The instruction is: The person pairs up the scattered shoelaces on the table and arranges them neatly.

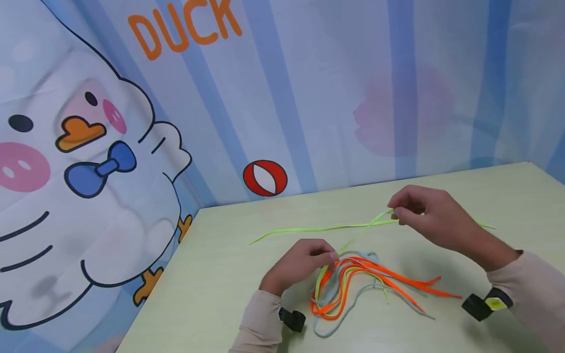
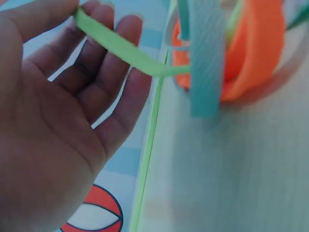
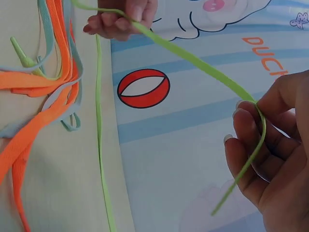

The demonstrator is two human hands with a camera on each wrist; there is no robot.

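A light-green flat shoelace point(image 3: 193, 59) stretches between the two hands above the table. My left hand point(image 1: 302, 260) pinches it between thumb and forefinger, the other fingers loosely bent, as the left wrist view shows. Higher and to the right, my right hand point(image 1: 432, 215) pinches the lace near one end, and a short tail hangs past its fingers. From the left hand, the lace runs down into a loose bunch of orange laces point(image 3: 24, 150) and grey-blue laces point(image 2: 206, 63). That bunch lies just right of the left hand, with loops toward the near side.
Behind the bunch, a second green lace point(image 1: 304, 229) lies stretched out across the pale table point(image 1: 212, 294), partly behind the right hand. A blue striped cloth with a printed duck point(image 1: 128, 220) and ball point(image 1: 265, 178) hangs along the table's far edge.
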